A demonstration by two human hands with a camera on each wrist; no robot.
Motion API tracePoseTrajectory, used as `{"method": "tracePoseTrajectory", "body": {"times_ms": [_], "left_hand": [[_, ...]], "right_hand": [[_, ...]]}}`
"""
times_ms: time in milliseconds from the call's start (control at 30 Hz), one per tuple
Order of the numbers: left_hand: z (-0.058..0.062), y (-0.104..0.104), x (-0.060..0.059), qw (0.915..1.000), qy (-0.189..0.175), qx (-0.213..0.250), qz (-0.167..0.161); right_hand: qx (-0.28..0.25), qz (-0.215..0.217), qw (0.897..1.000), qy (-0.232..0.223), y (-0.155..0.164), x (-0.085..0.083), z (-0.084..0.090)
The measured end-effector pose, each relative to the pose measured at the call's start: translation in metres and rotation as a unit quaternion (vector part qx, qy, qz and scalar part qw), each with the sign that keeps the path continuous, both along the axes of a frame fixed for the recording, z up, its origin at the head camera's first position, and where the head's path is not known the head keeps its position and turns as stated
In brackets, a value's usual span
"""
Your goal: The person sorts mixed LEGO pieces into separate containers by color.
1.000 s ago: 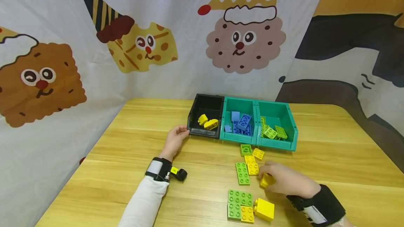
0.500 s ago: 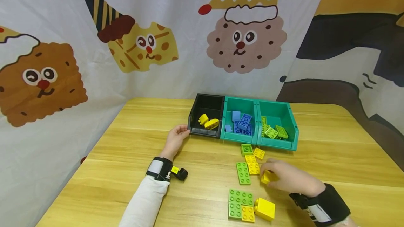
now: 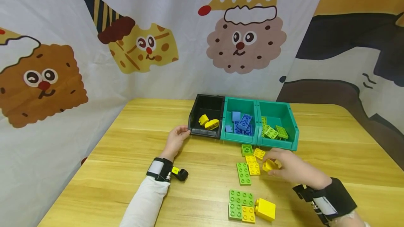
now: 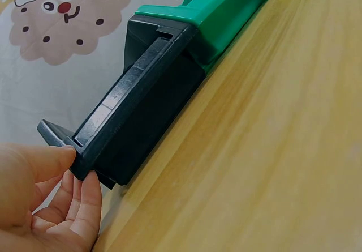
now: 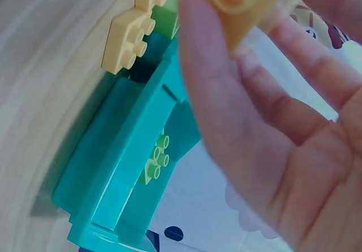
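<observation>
My left hand (image 3: 175, 141) pinches the near left corner of a black bin (image 3: 204, 132); the left wrist view shows its thumb on the rim and fingertips (image 4: 90, 187) beneath. Two yellow bricks (image 3: 211, 124) lie inside that bin. My right hand (image 3: 291, 166) holds a yellow toy brick (image 3: 270, 165) between thumb and fingers, right of a column of bricks on the table. Up close in the right wrist view, the held brick (image 5: 235, 5) shows a round hollow. Beside it lie a small yellow brick (image 3: 259, 153) and a longer yellow one (image 3: 252, 165).
Two teal bins adjoin the black one: the middle bin (image 3: 236, 138) has blue bricks (image 3: 243, 123), the right bin (image 3: 291, 137) has green ones (image 3: 271, 132). Nearer me are a green brick (image 3: 243, 173), a green-and-yellow group (image 3: 240, 199) and a big yellow brick (image 3: 266, 209).
My right hand has moved away from me toward the bins, carrying the yellow brick, which has turned slightly. My left hand stays at the black bin's corner.
</observation>
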State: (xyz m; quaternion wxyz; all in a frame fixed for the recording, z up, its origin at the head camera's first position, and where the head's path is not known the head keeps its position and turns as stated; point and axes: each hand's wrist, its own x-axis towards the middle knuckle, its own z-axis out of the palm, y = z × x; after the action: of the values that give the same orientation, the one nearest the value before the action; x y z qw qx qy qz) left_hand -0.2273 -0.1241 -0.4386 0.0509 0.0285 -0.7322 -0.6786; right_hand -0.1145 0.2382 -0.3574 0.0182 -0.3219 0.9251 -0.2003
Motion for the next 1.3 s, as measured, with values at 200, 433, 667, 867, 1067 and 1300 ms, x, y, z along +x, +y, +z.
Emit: {"method": "tracePoseTrajectory", "body": {"times_ms": [200, 433, 667, 867, 1067, 1300], "left_hand": [[0.000, 0.000, 0.000, 1.0000, 0.000, 0.000, 0.001], [-0.002, -0.001, 0.002, 0.9999, 0.014, 0.002, -0.007], [-0.003, -0.004, 0.004, 0.9991, 0.040, 0.003, -0.012], [0.000, -0.001, 0.002, 1.0000, -0.002, -0.007, -0.002], [0.000, -0.001, 0.002, 1.0000, 0.001, -0.007, -0.005], [0.000, 0.000, 0.001, 0.9999, -0.002, -0.016, 0.003]], "right_hand": [[-0.048, -0.031, 0.997, 0.042, -0.002, -0.008, 0.007], [-0.064, -0.050, 0.994, 0.071, -0.014, -0.025, 0.013], [-0.065, -0.044, 0.996, 0.053, -0.041, -0.044, 0.018], [-0.064, -0.057, 0.996, 0.026, -0.070, -0.058, 0.021], [-0.076, -0.084, 0.993, 0.039, -0.099, -0.072, 0.024], [-0.074, -0.100, 0.990, 0.061, -0.122, -0.088, 0.022]]}}
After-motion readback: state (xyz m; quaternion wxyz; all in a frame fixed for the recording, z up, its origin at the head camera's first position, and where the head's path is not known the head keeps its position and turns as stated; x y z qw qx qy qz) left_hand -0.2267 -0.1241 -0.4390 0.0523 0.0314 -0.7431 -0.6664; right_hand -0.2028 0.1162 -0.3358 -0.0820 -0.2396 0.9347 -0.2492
